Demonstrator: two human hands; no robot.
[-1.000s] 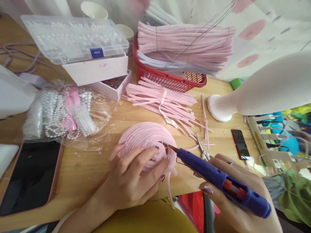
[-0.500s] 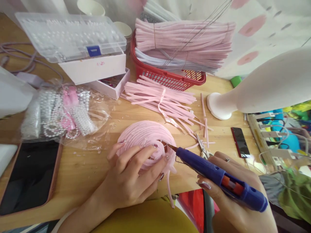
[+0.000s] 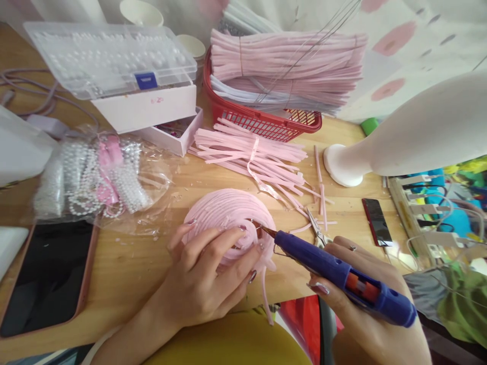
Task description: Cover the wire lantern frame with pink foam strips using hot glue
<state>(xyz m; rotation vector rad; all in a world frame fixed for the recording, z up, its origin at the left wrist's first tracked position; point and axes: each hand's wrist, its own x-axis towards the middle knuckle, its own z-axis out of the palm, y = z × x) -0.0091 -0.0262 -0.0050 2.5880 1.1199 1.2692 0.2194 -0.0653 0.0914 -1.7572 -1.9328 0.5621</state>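
Observation:
A pink coiled piece made of fuzzy pipe cleaner [image 3: 216,208] sits near the table's front edge, one loose tail hanging down from it. Over its near side lies my left hand [image 3: 213,268], curved fingers pressing on it and holding it against the table. My right hand [image 3: 365,284] is wrapped round a blue hot glue gun [image 3: 315,258], whose nozzle points left into the gap by the coil's centre. A thin strand shows at the nozzle tip. Scissors [image 3: 317,228] lie just beyond the glue gun, partly behind it.
Behind the coil is a tied bundle of pink pipe cleaners [image 3: 251,152]. Farther back stands a red basket [image 3: 262,121] with more bundles. At left are a bag of pearl beads [image 3: 106,177], a bead box [image 3: 114,61] and a tablet [image 3: 45,279]; at right, a white stand [image 3: 344,165] and a phone [image 3: 376,220].
Almost nothing differs. The glue gun's rear end and my right hand have shifted very slightly left and up; my left hand stays on the coil.

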